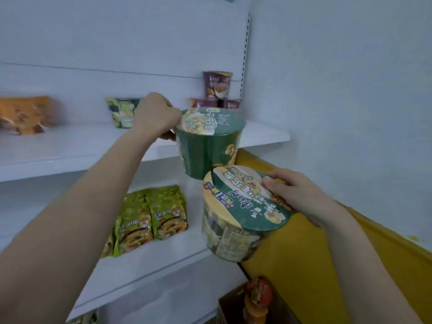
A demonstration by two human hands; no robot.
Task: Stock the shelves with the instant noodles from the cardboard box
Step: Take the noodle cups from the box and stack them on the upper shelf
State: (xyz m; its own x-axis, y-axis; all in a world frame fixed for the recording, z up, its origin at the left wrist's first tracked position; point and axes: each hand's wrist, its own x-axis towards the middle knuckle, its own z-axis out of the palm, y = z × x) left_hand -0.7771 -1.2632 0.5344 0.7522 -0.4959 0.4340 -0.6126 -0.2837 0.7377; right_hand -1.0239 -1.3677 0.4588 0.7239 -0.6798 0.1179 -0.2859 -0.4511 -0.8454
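My left hand (155, 116) grips a dark green instant noodle bowl (209, 146) by its rim, holding it upright just in front of the upper white shelf (70, 150). My right hand (295, 191) holds a second noodle bowl (236, 218) with a green and yellow lid, tilted toward me, lower and to the right of the first. A corner of the cardboard box (228, 307) shows at the bottom edge, with an orange packet in it.
On the upper shelf stand a green noodle cup (122, 112), stacked maroon cups (217, 86) at the back right, and an orange packet (23, 114) at the left. Green noodle packets (149, 218) lie on the lower shelf (163, 265). A yellow panel (304, 253) runs along the right.
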